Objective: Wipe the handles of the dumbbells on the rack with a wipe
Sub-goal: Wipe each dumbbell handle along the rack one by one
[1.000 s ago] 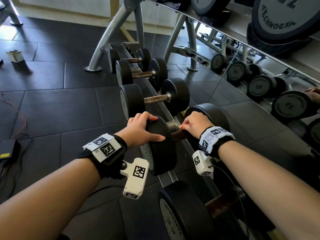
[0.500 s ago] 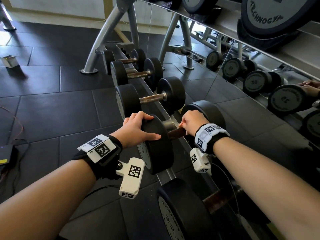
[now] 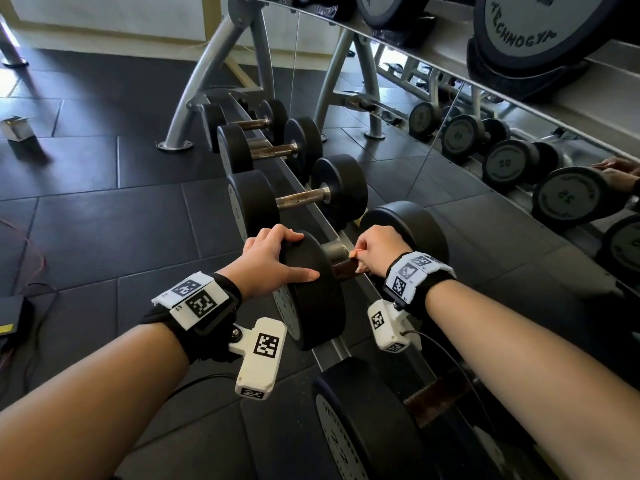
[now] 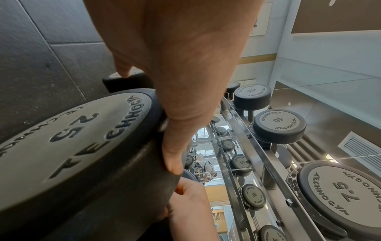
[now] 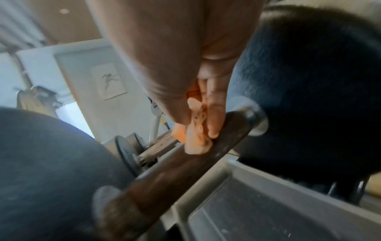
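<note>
A black dumbbell marked 25 (image 3: 313,292) lies on the lower rack rail, its rusty brown handle (image 3: 343,268) between two round heads. My left hand (image 3: 273,261) grips the rim of its near head (image 4: 86,146), fingers curled over the top, thumb along the side. My right hand (image 3: 375,251) pinches a crumpled orange wipe (image 5: 195,135) and presses it on the handle (image 5: 185,171) close to the far head (image 3: 412,230). In the head view only a sliver of the wipe (image 3: 353,253) shows past the knuckles.
Three more dumbbells (image 3: 298,199) sit further along the rail (image 3: 332,233), another (image 3: 363,427) nearer me. An upper shelf holds large heads (image 3: 526,26). A mirror (image 3: 519,150) runs behind the rack. Dark rubber floor tiles (image 3: 104,220) lie left, with a cable and a small box (image 3: 17,128).
Both hands stay on the same dumbbell. The right hand with the wipe has shifted slightly along the handle toward the far head. The head camera has moved a little.
</note>
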A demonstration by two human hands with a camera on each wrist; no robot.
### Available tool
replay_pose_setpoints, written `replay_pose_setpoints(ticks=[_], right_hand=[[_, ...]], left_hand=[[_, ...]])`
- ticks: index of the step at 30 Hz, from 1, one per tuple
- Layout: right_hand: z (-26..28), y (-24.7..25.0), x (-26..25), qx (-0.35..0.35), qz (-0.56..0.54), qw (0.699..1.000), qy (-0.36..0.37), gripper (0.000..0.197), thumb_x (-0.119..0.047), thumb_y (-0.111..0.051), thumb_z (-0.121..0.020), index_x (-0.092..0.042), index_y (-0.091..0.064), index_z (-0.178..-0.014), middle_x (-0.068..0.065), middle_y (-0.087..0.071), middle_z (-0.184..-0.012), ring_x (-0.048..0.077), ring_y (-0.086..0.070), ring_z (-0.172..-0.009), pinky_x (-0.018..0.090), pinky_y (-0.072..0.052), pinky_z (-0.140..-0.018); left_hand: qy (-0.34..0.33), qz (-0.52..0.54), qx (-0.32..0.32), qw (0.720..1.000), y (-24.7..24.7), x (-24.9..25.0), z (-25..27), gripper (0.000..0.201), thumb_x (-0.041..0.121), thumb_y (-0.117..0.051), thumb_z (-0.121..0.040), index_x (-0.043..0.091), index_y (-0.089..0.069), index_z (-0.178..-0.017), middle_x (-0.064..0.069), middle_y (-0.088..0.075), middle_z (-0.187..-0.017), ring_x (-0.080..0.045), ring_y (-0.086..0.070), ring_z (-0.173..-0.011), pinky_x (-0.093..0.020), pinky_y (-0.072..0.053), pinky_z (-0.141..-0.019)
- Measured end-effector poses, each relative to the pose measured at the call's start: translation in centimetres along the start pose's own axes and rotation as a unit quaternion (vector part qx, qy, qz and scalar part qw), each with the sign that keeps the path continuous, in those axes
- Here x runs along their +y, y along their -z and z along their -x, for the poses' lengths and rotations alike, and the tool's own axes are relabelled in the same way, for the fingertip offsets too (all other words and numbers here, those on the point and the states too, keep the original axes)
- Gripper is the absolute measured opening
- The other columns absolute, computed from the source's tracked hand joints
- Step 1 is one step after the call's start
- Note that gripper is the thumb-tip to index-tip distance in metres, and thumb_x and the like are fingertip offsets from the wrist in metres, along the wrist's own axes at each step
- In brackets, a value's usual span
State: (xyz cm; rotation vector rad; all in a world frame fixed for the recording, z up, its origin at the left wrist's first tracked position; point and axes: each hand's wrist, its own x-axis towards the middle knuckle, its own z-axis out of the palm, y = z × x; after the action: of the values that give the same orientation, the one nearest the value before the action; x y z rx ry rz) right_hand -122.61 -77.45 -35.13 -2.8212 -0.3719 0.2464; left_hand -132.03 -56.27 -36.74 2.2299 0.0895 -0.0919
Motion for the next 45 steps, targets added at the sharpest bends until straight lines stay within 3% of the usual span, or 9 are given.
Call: replay_pose_setpoints(ticks=[5,8,13,19,24,28,33,38,45], right_hand=[[0.6,-1.5,-2.8,-0.075,0.008,0.993,0.090,0.017,-0.021,-0.063,-0.094,-0.013,-0.076,-0.088,0.000,-0.070,-0.079,0.014,-0.069,-0.079,0.027,-0.055,-0.074],[0.2,-0.3,-1.6,-0.070,0.008,0.996,0.052,0.015,-0.027,-0.067,-0.093,-0.014,-0.075,-0.091,-0.001,-0.073,-0.078,0.009,-0.069,-0.076,0.026,-0.054,-0.075],[0.4,1.0,0.4,-0.023,0.080,0.996,-0.020,0.012,-0.022,-0.066,-0.093,-0.014,-0.075,-0.097,0.005,-0.073,-0.090,0.021,-0.069,-0.091,0.035,-0.055,-0.088],[1.3,-1.1,-3.5,-0.099,0.037,0.990,0.096,0.019,-0.014,-0.054,-0.099,-0.013,-0.072,-0.106,0.000,-0.065,-0.093,0.019,-0.066,-0.097,0.028,-0.048,-0.082],[0.1,1.4,-0.9,-0.066,0.120,0.990,-0.013,0.021,-0.019,-0.070,-0.088,-0.013,-0.074,-0.107,0.007,-0.072,-0.098,0.022,-0.068,-0.096,0.037,-0.054,-0.093],[0.4,0.9,-0.8,-0.042,0.060,0.997,-0.003,0.013,-0.021,-0.067,-0.092,-0.013,-0.077,-0.098,0.006,-0.073,-0.087,0.020,-0.070,-0.086,0.036,-0.057,-0.087],[1.8,-1.1,-1.7,-0.080,-0.028,0.993,0.078,0.006,-0.024,-0.068,-0.093,-0.019,-0.071,-0.092,-0.004,-0.070,-0.086,0.003,-0.065,-0.069,0.004,-0.046,-0.056],[3.0,0.0,1.9,0.034,-0.120,0.992,-0.026,0.019,-0.035,-0.063,-0.095,-0.020,-0.056,-0.085,0.003,-0.069,-0.082,0.017,-0.071,-0.071,0.036,-0.062,-0.070],[2.8,-1.7,3.0,0.072,-0.075,0.989,-0.102,0.021,-0.034,-0.055,-0.098,-0.022,-0.048,-0.083,0.005,-0.063,-0.088,0.024,-0.067,-0.082,0.045,-0.060,-0.079]], left_hand=[[-0.003,-0.004,0.006,1.000,0.0,0.0,-0.1,0.070,0.047,-0.081,-0.071,0.039,-0.043,-0.129,0.009,-0.038,-0.121,-0.013,-0.027,-0.116,-0.035,-0.030,-0.102],[-0.002,-0.002,-0.001,1.000,0.1,-0.1,0.0,0.071,0.048,-0.081,-0.071,0.040,-0.042,-0.129,0.010,-0.038,-0.121,-0.012,-0.027,-0.116,-0.037,-0.029,-0.103],[0.001,0.007,-0.003,1.000,0.0,-0.1,-0.1,0.070,0.047,-0.081,-0.071,0.041,-0.042,-0.129,0.011,-0.037,-0.121,-0.012,-0.026,-0.117,-0.038,-0.030,-0.104],[-0.001,0.006,0.002,1.000,0.0,0.0,0.0,0.069,0.045,-0.081,-0.072,0.040,-0.042,-0.129,0.011,-0.037,-0.121,-0.013,-0.026,-0.117,-0.038,-0.030,-0.103],[-0.002,0.006,-0.004,1.000,0.0,-0.1,-0.1,0.070,0.047,-0.080,-0.072,0.041,-0.041,-0.129,0.011,-0.037,-0.120,-0.012,-0.026,-0.117,-0.038,-0.030,-0.103],[0.000,0.014,-0.007,1.000,0.0,-0.2,-0.2,0.070,0.047,-0.081,-0.072,0.041,-0.041,-0.129,0.011,-0.036,-0.121,-0.013,-0.025,-0.118,-0.039,-0.030,-0.104],[0.000,0.026,-0.001,1.000,-0.1,-0.2,-0.2,0.069,0.044,-0.082,-0.072,0.041,-0.042,-0.129,0.011,-0.036,-0.122,-0.011,-0.023,-0.117,-0.038,-0.029,-0.103],[0.000,0.025,-0.005,1.000,-0.1,-0.4,-0.3,0.068,0.046,-0.081,-0.072,0.042,-0.041,-0.127,0.012,-0.036,-0.122,-0.011,-0.024,-0.117,-0.036,-0.029,-0.101],[0.000,0.030,-0.006,1.000,0.0,-0.1,-0.1,0.066,0.044,-0.081,-0.073,0.042,-0.041,-0.126,0.011,-0.036,-0.122,-0.011,-0.025,-0.116,-0.034,-0.028,-0.097]])
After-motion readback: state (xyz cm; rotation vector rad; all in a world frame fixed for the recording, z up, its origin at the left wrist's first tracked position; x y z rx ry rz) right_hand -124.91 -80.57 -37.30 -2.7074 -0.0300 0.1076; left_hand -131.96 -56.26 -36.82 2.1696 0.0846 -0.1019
